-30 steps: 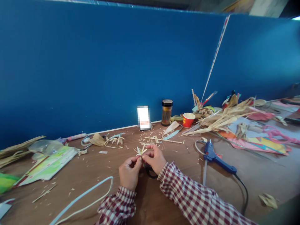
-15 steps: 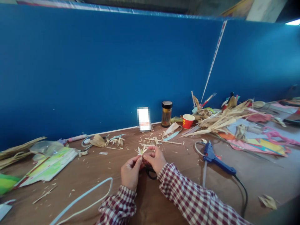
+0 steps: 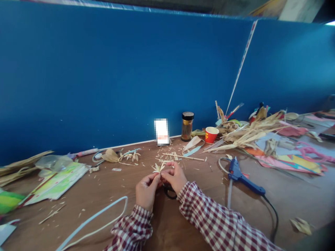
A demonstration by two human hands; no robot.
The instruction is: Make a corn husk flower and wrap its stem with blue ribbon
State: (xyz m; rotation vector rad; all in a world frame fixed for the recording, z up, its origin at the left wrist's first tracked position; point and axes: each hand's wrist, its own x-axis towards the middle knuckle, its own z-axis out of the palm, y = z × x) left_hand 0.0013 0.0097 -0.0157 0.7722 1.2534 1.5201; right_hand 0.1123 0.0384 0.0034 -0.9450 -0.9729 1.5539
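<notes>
Pinching a small straw flower (image 3: 158,168) between them, both hands meet low over the middle of the brown desk (image 3: 110,188), forearms in red-and-white checked sleeves slanting in from the near edge. The left hand (image 3: 146,191) shows its back to the camera, knuckles bent and wrist nearly straight, its grip closed with thumb and forefinger on the flower's base from the left. The right hand (image 3: 175,177) comes in from the right on a longer, more slanted forearm, fingers curled inward, its grip likewise clamped on the base from the other side, so the fingertips of both hands touch or nearly touch. The flower's pale pointed petals fan up and away just beyond the fingertips, a little above the desk top. Black scissors (image 3: 169,192) lie on the desk beneath the right wrist, partly hidden by it. A blue glue gun (image 3: 242,176) lies to the right, well apart from the hands, its black cord running toward the near edge. A pale looped tube (image 3: 104,213) curves beside the left sleeve. Straw scraps (image 3: 170,157) are scattered just beyond the hands; farther back a black-lidded jar (image 3: 187,126) and a red paper cup (image 3: 210,134) stand near the blue partition (image 3: 131,76), with dried husks (image 3: 248,134) piled to the right
</notes>
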